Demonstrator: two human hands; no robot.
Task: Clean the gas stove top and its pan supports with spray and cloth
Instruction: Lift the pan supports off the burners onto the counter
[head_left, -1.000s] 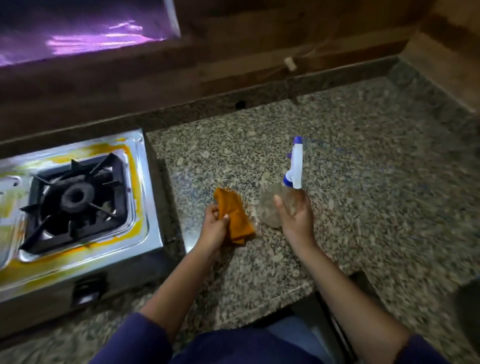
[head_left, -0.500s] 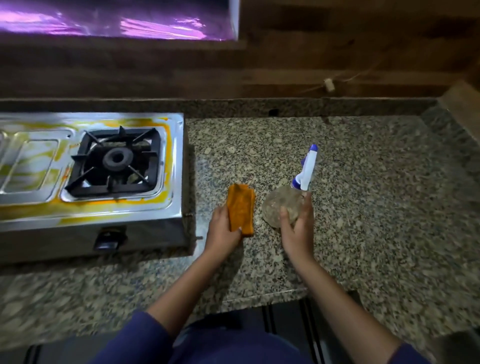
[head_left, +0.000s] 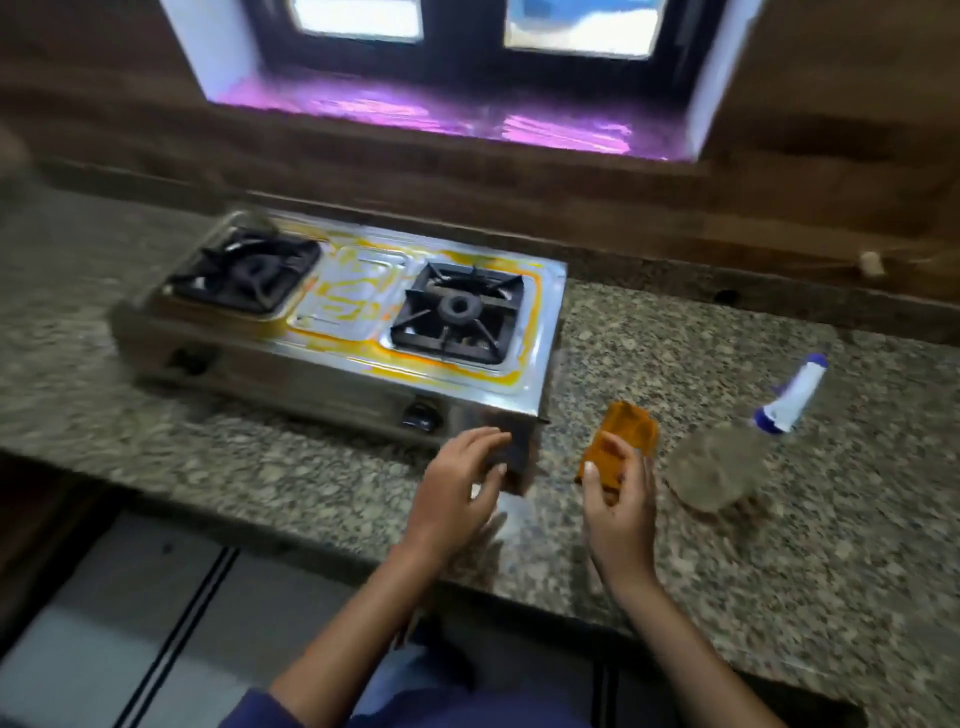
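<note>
Gas stove (head_left: 343, 322): a two-burner steel unit, sitting on the speckled granite desk (head_left: 727, 519) left of centre, its top streaked with yellow-orange residue around both burner wells and across the middle panel. Two black pan supports are resting in place, the left pan support (head_left: 244, 273) and the right pan support (head_left: 460, 312), each ringing a dark burner head. A dark knob (head_left: 420, 413) is showing on the front face near the right corner.

Orange cloth (head_left: 621, 441): folded, lying just right of the stove's front right corner. The right hand (head_left: 618, 501) is gripping its near end, thumb on top and fingers curling under.

Left hand (head_left: 457, 486): fingers spread and loose, grasping nothing, hovering in front of the stove's front right corner; whether it is touching the steel side cannot be told through the blur.

Spray bottle (head_left: 727, 462): clear body with a white and blue trigger head (head_left: 792, 397), sitting on the desk just right of the cloth, apart from both hands. It is blurred, and its lean cannot be judged.

Surroundings: a brown wood-patterned wall is running behind the desk, with a window (head_left: 467, 67) above the stove, its sill reflecting purple light. Dark blue sleeves are showing at the lower edge.
</note>
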